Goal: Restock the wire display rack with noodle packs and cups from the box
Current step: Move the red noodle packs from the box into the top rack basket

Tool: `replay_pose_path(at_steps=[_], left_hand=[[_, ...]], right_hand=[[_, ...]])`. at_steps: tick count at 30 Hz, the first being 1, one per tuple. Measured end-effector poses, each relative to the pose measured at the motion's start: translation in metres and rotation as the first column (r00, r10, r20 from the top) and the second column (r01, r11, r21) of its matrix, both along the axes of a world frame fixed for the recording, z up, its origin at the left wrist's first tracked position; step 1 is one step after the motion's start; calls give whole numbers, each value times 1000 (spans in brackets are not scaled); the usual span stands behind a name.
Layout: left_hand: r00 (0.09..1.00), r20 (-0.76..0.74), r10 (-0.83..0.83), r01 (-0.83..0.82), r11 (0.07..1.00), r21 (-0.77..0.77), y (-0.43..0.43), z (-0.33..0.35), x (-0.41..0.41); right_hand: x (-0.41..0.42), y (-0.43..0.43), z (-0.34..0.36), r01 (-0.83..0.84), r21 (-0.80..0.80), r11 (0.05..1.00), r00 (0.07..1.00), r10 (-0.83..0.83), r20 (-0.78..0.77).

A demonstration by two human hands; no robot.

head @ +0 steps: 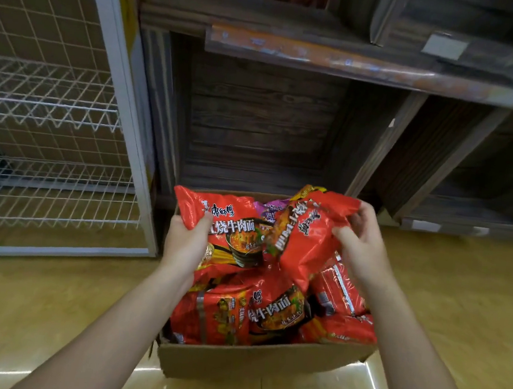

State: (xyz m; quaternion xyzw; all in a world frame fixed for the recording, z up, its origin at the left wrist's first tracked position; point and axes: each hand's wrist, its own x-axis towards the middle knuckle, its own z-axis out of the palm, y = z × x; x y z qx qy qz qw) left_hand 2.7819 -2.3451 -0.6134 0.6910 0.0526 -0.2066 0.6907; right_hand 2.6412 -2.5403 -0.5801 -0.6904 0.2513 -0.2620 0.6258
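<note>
— So where does the rack lie from the hands?

— The wire display rack [51, 130] stands up and to the left of the box [251, 360]; the left hand [186, 241] is nearer it.

— What is held?

— The left hand pinches the corner of a red noodle pack [230, 223], long axis crosswise. The right hand [360, 239] grips a second pack [308, 230], tilted upright.

— Room to move?

— The lower wire shelves look bare, I think, though blurred; only the rack's frame post [128, 113] stands between.
</note>
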Motion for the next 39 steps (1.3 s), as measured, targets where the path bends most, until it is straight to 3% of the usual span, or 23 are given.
replay_pose_path(at_steps=[2, 4, 9, 12, 15, 18, 20, 22, 24, 26, 29, 31, 33, 34, 37, 39], left_hand=[[1000, -11, -6, 7, 1000, 6, 0, -2, 0], [1000, -18, -21, 21, 999, 35, 0, -4, 1], [999, -34, -27, 27, 1000, 7, 1, -6, 2], [996, -85, -41, 39, 999, -23, 2, -7, 2], [991, -127, -48, 44, 998, -40, 3, -8, 3], [997, -73, -28, 26, 999, -19, 8, -3, 6], [1000, 1, -11, 11, 1000, 17, 13, -1, 9], [996, 91, -21, 17, 998, 53, 14, 3, 9], [983, 172, -68, 55, 995, 79, 11, 7, 5], [979, 160, -122, 112, 991, 71, 8, 12, 3], [975, 49, -215, 218, 975, -45, 11, 15, 10], [959, 68, -275, 280, 955, -95, 13, 15, 14], [940, 100, -325, 334, 939, -87, 12, 15, 13], [932, 103, -347, 355, 931, -82, 12, 15, 11], [902, 134, -410, 416, 909, -21, 19, 12, 11], [823, 227, -522, 487, 852, 192, 24, 11, 8]], right_hand=[[5, 2, -9, 8, 244, 970, 989, -44, 144], [9, 6, -16, 36, 413, 910, 974, -124, 189], [15, -3, -49, 206, 639, 741, 939, -333, 84], [19, -4, -56, 212, 661, 720, 970, -235, -56], [21, -2, -58, 268, 478, 836, 955, -165, -246], [20, -4, -42, 232, 335, 913, 966, -175, -192], [17, -8, -21, 124, 241, 962, 985, -90, -146], [16, -7, 1, -88, 106, 990, 976, 107, -191], [22, -3, 17, -362, -66, 930, 891, 325, -317], [32, 5, 31, -549, -220, 806, 792, 417, -446], [49, 14, 48, -687, -330, 647, 686, 430, -586], [64, 21, 54, -753, -440, 489, 635, 365, -681], [77, 34, 52, -754, -562, 341, 651, 271, -709], [82, 40, 49, -732, -606, 310, 676, 231, -699], [87, 52, 34, -626, -703, 338, 776, 180, -605], [84, 55, 21, -551, -749, 368, 832, 167, -530]])
